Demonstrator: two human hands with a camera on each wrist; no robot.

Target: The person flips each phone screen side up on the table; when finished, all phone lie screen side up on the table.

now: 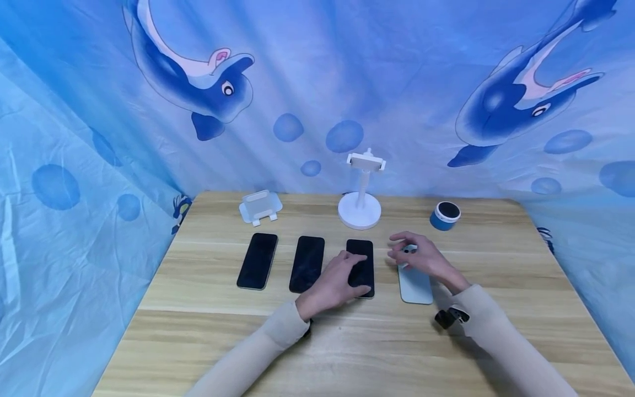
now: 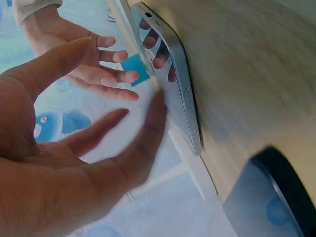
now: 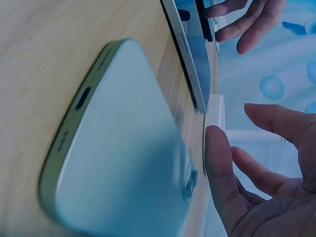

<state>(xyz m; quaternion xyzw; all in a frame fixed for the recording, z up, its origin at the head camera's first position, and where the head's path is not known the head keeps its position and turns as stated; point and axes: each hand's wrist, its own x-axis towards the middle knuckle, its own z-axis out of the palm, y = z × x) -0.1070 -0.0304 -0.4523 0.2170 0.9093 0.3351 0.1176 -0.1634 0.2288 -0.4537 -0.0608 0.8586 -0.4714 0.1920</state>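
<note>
Over the third phone (image 1: 365, 275), which lies screen up, my left hand (image 1: 337, 280) hovers with thumb and fingers spread apart, gripping nothing. Its fingers reflect in the phone's glossy screen (image 2: 170, 81) in the left wrist view. My right hand (image 1: 421, 258) is above the camera end of a pale blue-green phone (image 1: 415, 286) lying back up, its fingers loosely bent around air. The right wrist view shows that phone's back (image 3: 123, 148) beside the bare fingers of the right hand (image 3: 276, 192). Two more dark phones lie screen up to the left, one at the middle (image 1: 306, 259) and another farther left (image 1: 257, 261).
Behind the phones stand a low white folding stand (image 1: 260, 206) and a tall white phone holder (image 1: 360, 210) on a round base. A small blue cylinder with a black top (image 1: 445, 216) is at the back right. A dolphin-print curtain (image 1: 317, 88) hangs behind the wooden table (image 1: 208, 331).
</note>
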